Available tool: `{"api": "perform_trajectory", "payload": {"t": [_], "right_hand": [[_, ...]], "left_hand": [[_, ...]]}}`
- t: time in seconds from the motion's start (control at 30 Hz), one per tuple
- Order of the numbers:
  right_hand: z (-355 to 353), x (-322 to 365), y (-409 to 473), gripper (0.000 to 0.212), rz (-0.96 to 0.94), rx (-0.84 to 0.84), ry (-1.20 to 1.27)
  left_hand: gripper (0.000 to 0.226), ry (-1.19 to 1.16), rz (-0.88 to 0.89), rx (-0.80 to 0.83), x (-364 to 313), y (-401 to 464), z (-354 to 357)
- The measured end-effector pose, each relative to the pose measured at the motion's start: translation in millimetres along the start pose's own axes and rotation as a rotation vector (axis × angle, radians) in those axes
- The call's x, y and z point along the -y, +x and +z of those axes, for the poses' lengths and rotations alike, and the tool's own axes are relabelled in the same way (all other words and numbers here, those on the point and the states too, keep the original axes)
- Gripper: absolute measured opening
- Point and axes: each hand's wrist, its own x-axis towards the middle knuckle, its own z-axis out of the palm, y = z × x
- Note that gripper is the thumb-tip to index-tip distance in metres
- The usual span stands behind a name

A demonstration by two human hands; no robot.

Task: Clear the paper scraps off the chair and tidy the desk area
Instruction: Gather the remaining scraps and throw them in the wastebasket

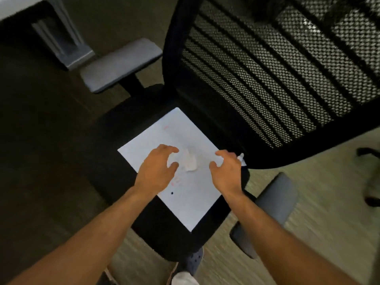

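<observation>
At the far left a grey desk leg (61,38) is standing on dark carpet, and just beside it the chair's left armrest pad (121,64) is jutting out from the black office chair (115,128). On the seat a white sheet of paper (156,138) is lying flat, turned corner-on to the viewer, with faint reddish marks and a small black dot on it. The left hand (156,171) is hovering over the sheet with fingers curled like a claw, and a bit of white is showing between thumb and forefinger; whether it is pinching a scrap or only closing toward one I cannot tell, because the frame is blurred. Just right of it a crumpled paper scrap (190,160) is sitting on the sheet between the two hands. The right hand (225,171) is curling round another white scrap (241,158) that is poking out past its fingertips at the sheet's right corner. These scraps are likely feather-light, soft and easily crushed, so a fingertip pinch at any raised fold should do; the sheet itself is probably limp and best lifted by an edge. Behind rises the mesh backrest (277,68), with the right armrest pad (275,204) lower down.
</observation>
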Motion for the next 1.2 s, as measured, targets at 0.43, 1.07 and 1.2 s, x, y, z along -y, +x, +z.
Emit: {"api": "perform_trajectory", "payload": {"t": [0.43,1.07,1.2], "right_hand": [[11.1,-64.7,54.1,0.082,0.296,0.040,-0.090],[20.9,-24.9,54.6,0.020,-0.112,-0.123,0.108],[35.2,3.8,35.6,0.017,-0.144,-0.061,0.266]], "left_hand": [[0.061,0.400,0.189,0.226,-6.5,62.7,71.9],[0.021,0.030,0.140,0.041,4.2,52.9,38.1],[0.023,-0.039,0.080,-0.031,11.9,46.0,12.7]]}}
